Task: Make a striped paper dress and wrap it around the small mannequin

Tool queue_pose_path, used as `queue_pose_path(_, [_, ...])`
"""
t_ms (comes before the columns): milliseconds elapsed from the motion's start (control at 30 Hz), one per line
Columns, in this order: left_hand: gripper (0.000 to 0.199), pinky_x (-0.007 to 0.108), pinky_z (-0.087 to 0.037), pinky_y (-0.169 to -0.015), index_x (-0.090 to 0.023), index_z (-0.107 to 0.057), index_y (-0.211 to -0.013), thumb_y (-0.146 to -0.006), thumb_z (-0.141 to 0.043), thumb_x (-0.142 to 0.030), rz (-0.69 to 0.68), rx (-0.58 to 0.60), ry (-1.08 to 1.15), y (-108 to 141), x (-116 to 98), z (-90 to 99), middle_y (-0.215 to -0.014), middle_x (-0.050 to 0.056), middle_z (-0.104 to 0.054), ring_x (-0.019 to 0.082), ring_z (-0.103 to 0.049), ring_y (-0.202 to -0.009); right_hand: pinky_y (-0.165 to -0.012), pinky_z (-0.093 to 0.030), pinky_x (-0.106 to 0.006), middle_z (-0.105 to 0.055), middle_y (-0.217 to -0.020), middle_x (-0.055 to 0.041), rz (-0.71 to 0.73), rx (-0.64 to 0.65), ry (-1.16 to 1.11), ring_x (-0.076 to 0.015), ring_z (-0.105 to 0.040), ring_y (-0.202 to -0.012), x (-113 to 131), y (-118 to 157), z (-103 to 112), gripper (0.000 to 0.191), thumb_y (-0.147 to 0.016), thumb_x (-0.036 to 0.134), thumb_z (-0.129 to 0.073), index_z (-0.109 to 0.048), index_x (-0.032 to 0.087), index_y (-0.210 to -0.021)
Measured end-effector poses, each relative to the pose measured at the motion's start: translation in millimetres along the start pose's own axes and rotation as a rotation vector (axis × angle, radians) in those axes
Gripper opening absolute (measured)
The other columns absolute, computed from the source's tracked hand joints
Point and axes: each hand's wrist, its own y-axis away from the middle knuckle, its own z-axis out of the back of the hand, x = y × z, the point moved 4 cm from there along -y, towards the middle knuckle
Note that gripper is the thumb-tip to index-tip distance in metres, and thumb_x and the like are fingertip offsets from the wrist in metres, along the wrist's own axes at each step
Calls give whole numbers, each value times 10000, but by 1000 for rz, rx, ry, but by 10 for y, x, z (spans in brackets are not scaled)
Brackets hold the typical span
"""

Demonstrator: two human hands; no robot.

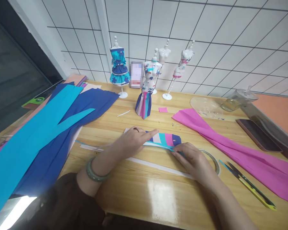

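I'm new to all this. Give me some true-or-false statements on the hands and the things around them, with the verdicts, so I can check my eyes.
1. The left hand lies on the striped piece. True.
2. The right hand is gripping the scissors. False: the right hand is at the striped piece's near edge; the scissors lie on the table.
3. A bangle circles the left wrist. True.
4. Only two dress forms are in view. False: there are four dress forms.
5. The dress form in the blue dress is the leftmost. True.
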Motion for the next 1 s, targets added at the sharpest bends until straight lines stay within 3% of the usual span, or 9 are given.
queue_pose_path(100, [739,327,-480,-811,-228,-318,-1422,-723,-439,-23,160,64,103,43,132,153,-1090,43,-676,190,-609,-916,-709,-502,-307,-675,-871,-48,-120,81,-46,-177,-624,-802,-52,12,22,141,-906,293,-505,-628,224,-914])
queue_pose_path(233, [696,290,-473,-792,-268,-296,-1439,-783,-483,-132,335,144,305,80,185,391,-1148,30,-665,191,-621,-954,-701,-506,-314,-690,-881,-42,-183,166,-61,-185,-636,-789,-61,28,16,168,-878,321,-521,-662,239,-915])
queue_pose_path(433, [675,269,-448,-839,-274,-360,-1407,-785,-609,-355,446,320,415,91,198,731,-1230,34,-611,211,-583,-1076,-693,-508,-312,-716,-929,-24,-340,271,-241,-196,-652,-810,-59,74,44,225,-873,351,-506,-700,252,-930])
queue_pose_path(633, [621,281,-380,-976,-317,-359,-1396,-823,-579,-414,424,331,525,96,188,995,-1428,10,-439,212,-432,-1278,-768,-498,-331,-724,-919,-49,-411,373,-550,-203,-643,-839,-64,121,70,335,-845,483,-542,-725,206,-883])
queue_pose_path(767, [588,271,-427,-925,-300,-308,-1417,-873,-514,-384,443,332,678,117,194,954,-1460,33,-398,193,-464,-1255,-719,-494,-312,-713,-815,-58,-415,343,-635,-178,-631,-749,-93,116,134,378,-825,514,-567,-705,161,-828])
queue_pose_path(900, [589,271,-443,-918,-274,-297,-1424,-881,-481,-408,497,400,706,270,338,698,-1502,63,-327,197,-446,-1279,-682,-494,-294,-702,-807,-49,-358,324,-556,-168,-625,-738,-33,91,125,392,-880,503,-485,-677,162,-847])
queue_pose_path(1000, [589,281,-411,-961,-226,-344,-1409,-867,-479,-410,494,516,642,436,446,487,-1489,86,-349,206,-397,-1318,-617,-476,-277,-686,-773,-23,-305,326,-416,-155,-607,-686,54,56,45,389,-918,463,-414,-670,184,-831])
